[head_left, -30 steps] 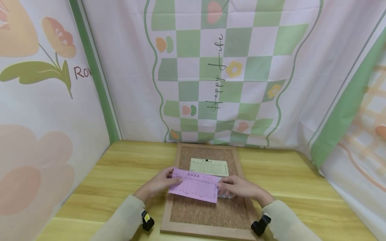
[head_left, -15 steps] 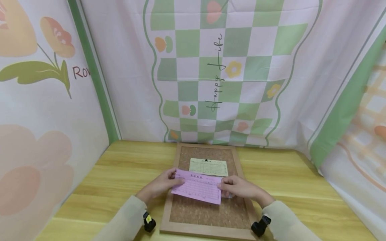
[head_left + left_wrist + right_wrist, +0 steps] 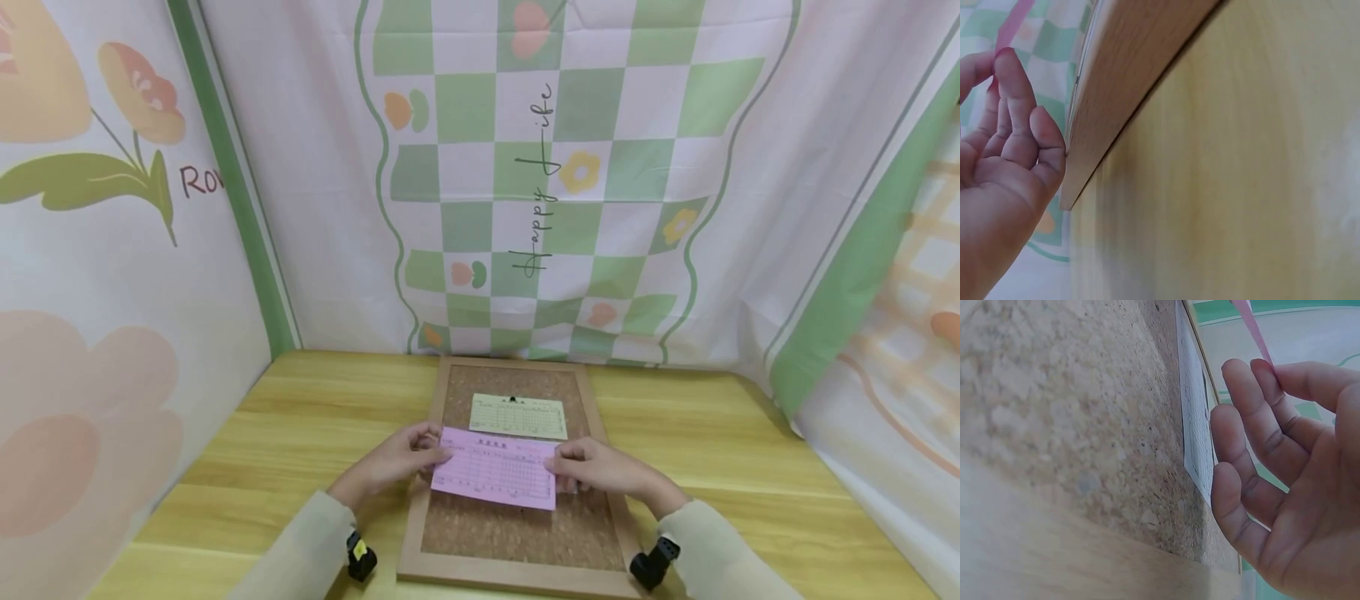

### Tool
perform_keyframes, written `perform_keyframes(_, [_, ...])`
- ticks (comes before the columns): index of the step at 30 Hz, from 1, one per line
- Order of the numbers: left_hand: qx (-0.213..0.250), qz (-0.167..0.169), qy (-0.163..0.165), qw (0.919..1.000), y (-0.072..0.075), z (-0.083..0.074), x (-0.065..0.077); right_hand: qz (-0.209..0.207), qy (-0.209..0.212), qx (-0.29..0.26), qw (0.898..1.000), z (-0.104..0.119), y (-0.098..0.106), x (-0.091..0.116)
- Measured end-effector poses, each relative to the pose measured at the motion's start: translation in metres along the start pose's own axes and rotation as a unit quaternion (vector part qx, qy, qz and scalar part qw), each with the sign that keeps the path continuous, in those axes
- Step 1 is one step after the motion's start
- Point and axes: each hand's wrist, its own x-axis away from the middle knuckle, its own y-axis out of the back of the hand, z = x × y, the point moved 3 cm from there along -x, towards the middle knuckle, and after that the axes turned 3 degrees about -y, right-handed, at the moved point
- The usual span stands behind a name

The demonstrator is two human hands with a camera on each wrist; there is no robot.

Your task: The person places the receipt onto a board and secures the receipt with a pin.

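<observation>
A printed pink paper slip [image 3: 495, 471] is held up over the cork board [image 3: 517, 537], slightly tilted. My left hand [image 3: 401, 460] pinches its left edge between thumb and finger. At the opposite edge, my right hand [image 3: 606, 472] pinches it the same way, the other fingers loosely bent, as the right wrist view shows. Behind the pink slip, a pale yellow-green slip [image 3: 519, 418] lies on the board's upper part, with a small black pin or clip [image 3: 513, 399] at its top. A paler slip [image 3: 1196, 419] lies on the cork in the right wrist view; the pink slip mostly hides it from the head view.
The board's raised wooden frame [image 3: 517, 575] lies on a yellow wood-grain table [image 3: 322, 467]. A green-and-white checked curtain [image 3: 525, 208] hangs just behind the table. Each wrist carries a small black camera [image 3: 362, 557].
The pink slip has shifted slightly right and a little toward me, and sits straighter. My right fingers now pinch its right edge more clearly, while the left hand keeps its hold.
</observation>
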Motion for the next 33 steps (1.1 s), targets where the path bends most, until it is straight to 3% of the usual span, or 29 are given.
perform_keyframes(9, [-0.039, 0.003, -0.012, 0.9992, -0.002, -0.002, 0.002, 0.000, -0.007, 0.019, 1.000, -0.004, 0.003, 0.006])
perform_keyframes(18, [-0.132, 0.020, -0.043, 0.9901, -0.014, -0.008, 0.001, 0.012, -0.006, 0.018, 1.000, -0.012, 0.003, 0.013])
perform_keyframes(33, [-0.165, 0.065, -0.057, 0.9824, -0.029, -0.012, 0.003, 0.008, -0.010, 0.078, 0.997, -0.014, 0.004, 0.025])
